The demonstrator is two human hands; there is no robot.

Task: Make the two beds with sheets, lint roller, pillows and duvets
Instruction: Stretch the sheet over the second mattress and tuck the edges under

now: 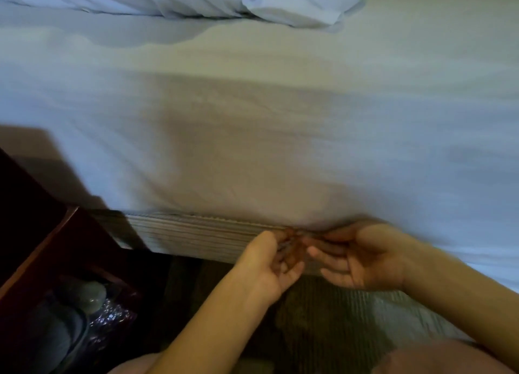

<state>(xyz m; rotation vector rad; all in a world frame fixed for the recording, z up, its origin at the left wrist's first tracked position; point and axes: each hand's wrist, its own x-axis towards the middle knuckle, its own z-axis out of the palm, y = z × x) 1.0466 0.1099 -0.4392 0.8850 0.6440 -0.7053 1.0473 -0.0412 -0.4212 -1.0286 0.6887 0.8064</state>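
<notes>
A white sheet [252, 137] covers the bed and hangs down its near side to the striped bed base [196, 233]. Both my hands are at the sheet's lower edge, where mattress and base meet. My right hand [362, 257] is turned palm up, its straight fingers pointing left under the hem. My left hand [266, 261] meets it from the left with bent fingers. Blur and shadow hide whether those fingers hold the cloth. A crumpled white duvet [295, 3] lies along the far side of the bed.
A dark wooden nightstand [36, 219] stands close on the left against the bed. On its lower shelf lie a grey rounded object [81, 293] and shiny crinkled plastic [112, 317]. Striped carpet [337, 323] runs below the bed; my knees are at the bottom edge.
</notes>
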